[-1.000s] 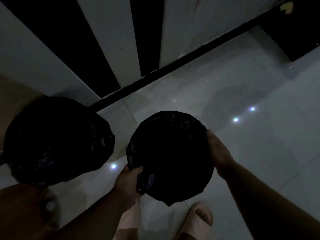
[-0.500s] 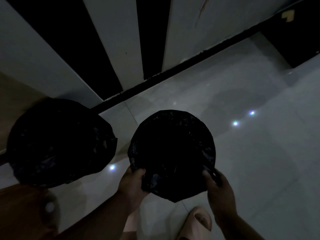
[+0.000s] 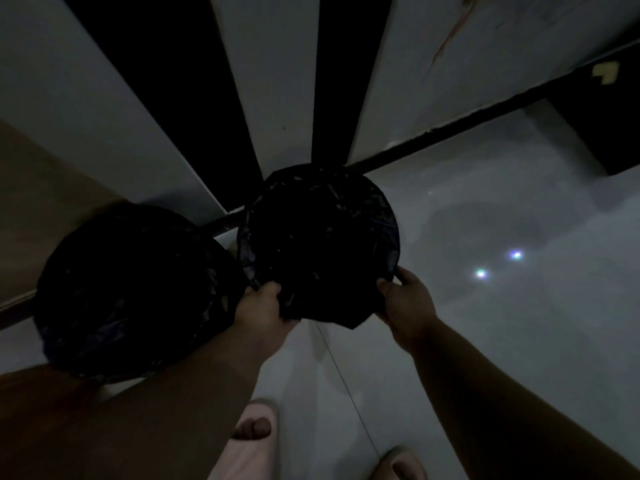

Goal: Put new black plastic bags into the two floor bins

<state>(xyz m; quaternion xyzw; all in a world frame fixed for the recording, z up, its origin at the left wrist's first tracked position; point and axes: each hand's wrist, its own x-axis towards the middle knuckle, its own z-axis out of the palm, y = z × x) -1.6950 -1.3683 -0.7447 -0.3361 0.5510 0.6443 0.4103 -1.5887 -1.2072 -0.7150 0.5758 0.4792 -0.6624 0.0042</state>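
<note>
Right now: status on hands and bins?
Left hand and right hand gripping near rim of right bin. Left bin bagged, close alongside. Nothing obstructing.

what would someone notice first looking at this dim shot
Two round bins lined with black plastic bags fill the middle: the right bin near the striped wall, the left bin close beside it. The left hand and right hand grip the right bin's near rim. Two bright light spots glint on the pale floor to the right.

2 bag-lined bins sit side by side at mid-frame, the left bin (image 3: 135, 292) touching the right bin (image 3: 318, 244). The left hand (image 3: 263, 306) and right hand (image 3: 405, 303) grip the right bin's lower rim. 2 slippered feet (image 3: 254, 431) lie at the bottom centre, on the floor (image 3: 519, 323).
</note>
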